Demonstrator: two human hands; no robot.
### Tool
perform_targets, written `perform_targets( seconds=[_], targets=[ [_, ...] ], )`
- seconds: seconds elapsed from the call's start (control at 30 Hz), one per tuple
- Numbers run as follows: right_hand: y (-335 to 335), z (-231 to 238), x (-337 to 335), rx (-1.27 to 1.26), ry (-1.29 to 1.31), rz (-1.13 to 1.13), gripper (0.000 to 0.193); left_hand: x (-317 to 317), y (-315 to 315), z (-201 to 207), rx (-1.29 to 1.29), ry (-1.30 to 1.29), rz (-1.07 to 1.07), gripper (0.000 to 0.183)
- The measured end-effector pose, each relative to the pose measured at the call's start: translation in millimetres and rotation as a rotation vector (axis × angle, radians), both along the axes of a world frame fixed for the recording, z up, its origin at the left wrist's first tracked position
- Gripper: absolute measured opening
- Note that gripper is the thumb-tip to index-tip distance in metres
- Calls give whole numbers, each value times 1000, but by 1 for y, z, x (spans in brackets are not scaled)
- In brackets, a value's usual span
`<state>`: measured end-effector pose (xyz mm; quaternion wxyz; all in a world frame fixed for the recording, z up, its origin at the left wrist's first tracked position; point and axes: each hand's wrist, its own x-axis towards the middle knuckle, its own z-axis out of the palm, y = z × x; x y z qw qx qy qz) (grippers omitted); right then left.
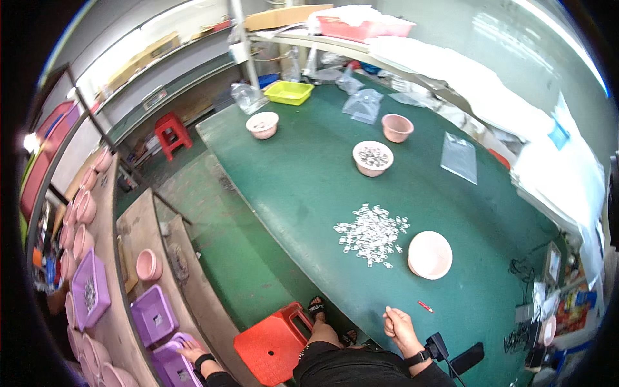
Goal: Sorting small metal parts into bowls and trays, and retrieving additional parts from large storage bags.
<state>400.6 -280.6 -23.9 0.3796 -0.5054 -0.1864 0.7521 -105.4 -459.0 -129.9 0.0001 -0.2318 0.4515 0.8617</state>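
left hand (189,350) low at left, fingers laid over the edge of a purple tray (165,358) on a low wooden shelf (137,220); touching, but cannot tell if that grip closes on the rim. right hand (401,327) above the near part of the green counter (303,180), grip narrow, fingers curled in; cannot tell whether anything small sits inside. dark watch (418,358) on the right wrist, black phone (466,359) lying beside it. small red stick (425,306) on the counter, just ahead and to the right of the right hand. farther on, a loose heap of small silvery pieces (373,233), spread flat, with an empty-looking pink bowl (430,255) near its right edge. beyond the heap, a pale bowl (372,170) with more such pieces in it; another pink one close behind; a third toward the far left corner, a few bits inside. yellow tray (289,94) at the far end, clear bags (363,105) to its right. orange-red stool (269,345) on the floor between counter and shelf. second purple tray (144,317) just beyond the touched one. stacked pink bowls (84,242) along the upper shelf at far left.
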Motion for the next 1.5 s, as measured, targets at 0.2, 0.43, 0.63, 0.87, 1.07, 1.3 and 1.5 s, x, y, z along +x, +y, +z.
perform_targets(
  seconds=[0.2,0.43,0.63,0.87,1.07,1.3,1.5],
  targets=[
    [2,-4,5,-391,985,-487,30,17,37,-62,-210,-112,-668,40],
    [-12,22,0,-110,718,-391,41,337,189,114,-55,-29,-2282,36],
    [-36,44,-3,365,-616,-502,24,450,196,159,98,-789,-2788,53],
    [-107,39,32,449,-1484,-850,16,517,132,150,21,-1074,-3027,42],
    [-211,45,69,345,-1600,-1129,8,576,39,147,-173,-1389,-3111,40],
    [-339,37,96,26,-1633,-1156,17,626,-77,150,-328,-1378,-3416,45],
    [-402,34,136,-277,-1580,-1080,29,669,-142,126,-551,-1250,-3558,47]
  ],
)
